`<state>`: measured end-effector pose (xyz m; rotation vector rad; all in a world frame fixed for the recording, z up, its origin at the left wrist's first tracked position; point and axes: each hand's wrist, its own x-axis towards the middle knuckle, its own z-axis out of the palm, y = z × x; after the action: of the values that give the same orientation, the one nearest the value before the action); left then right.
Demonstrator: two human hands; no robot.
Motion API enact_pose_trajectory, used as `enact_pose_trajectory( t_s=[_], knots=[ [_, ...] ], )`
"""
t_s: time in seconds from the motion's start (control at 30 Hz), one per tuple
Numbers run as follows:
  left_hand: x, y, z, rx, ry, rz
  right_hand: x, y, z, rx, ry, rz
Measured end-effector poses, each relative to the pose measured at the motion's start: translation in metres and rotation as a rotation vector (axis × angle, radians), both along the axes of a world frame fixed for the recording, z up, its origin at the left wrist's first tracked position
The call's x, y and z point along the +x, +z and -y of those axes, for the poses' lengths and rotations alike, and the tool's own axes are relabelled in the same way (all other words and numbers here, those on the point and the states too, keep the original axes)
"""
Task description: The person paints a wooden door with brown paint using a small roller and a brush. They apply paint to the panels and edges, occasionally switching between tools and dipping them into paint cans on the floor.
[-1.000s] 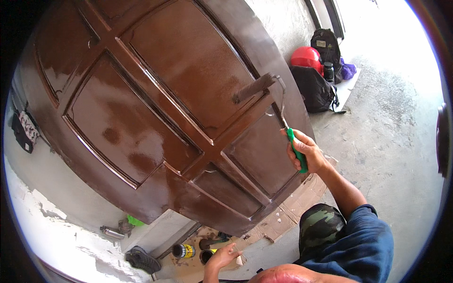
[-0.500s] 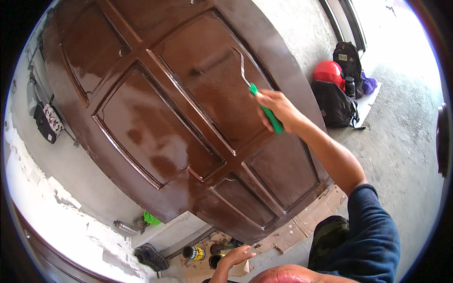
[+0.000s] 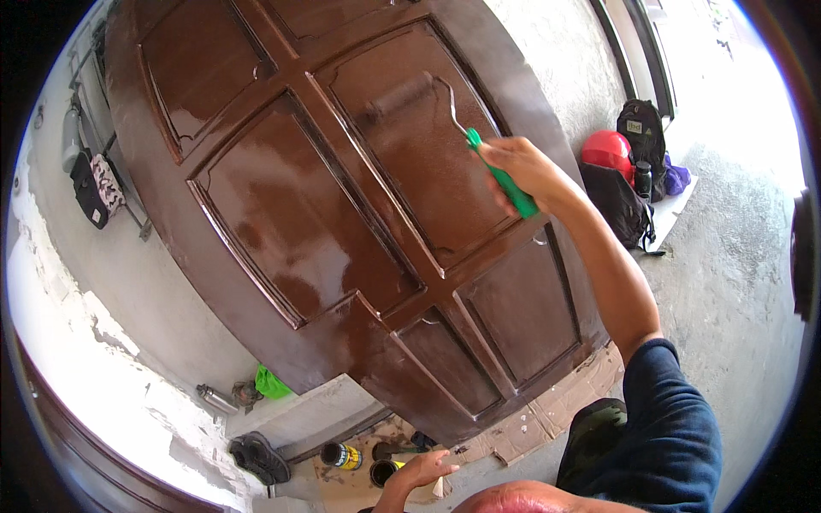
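Note:
My right hand (image 3: pixel 522 171) is closed around the green handle of a paint roller (image 3: pixel 503 175). The roller's brown-coated sleeve (image 3: pixel 400 96) lies against the upper right recessed panel of a large brown panelled door (image 3: pixel 342 316). A bent metal rod joins sleeve and handle. The panels on the left look glossy and wet; the lower ones look duller. Low in the view, my left hand (image 3: pixel 426 468) is held with fingers stretched out and nothing in it. Close beside that hand are an open can with a dark inside (image 3: pixel 382 472) and a yellow-and-black labelled can (image 3: pixel 342 456).
Stained cardboard (image 3: pixel 547 409) lies under the door's lower edge. Black backpacks (image 3: pixel 611 205), a red helmet (image 3: pixel 607 152) and a purple bundle (image 3: pixel 676 178) sit at the right. Dark shoes (image 3: pixel 258 458) and a metal flask (image 3: pixel 217 399) stand at lower left. Bags (image 3: pixel 90 192) hang on the left wall.
My right hand has moved slightly up and to the right across the panel with the roller. The whole view has shifted a little. My left hand stays low with its fingers extended.

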<state>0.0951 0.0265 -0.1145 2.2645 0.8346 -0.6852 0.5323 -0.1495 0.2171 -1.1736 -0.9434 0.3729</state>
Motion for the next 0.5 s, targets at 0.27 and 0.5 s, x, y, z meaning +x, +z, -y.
enact_pose_trajectory(
  t_s=[0.27, 0.5],
  knots=[
    [0.002, 0.001, 0.000, 0.042, 0.022, 0.002, 0.010, 0.021, -0.067, 0.070, -0.098, 0.094],
    [-0.004, 0.013, 0.008, 0.038, -0.049, 0.002, -0.039, -0.156, -0.010, -0.121, -0.158, 0.070]
  ],
)
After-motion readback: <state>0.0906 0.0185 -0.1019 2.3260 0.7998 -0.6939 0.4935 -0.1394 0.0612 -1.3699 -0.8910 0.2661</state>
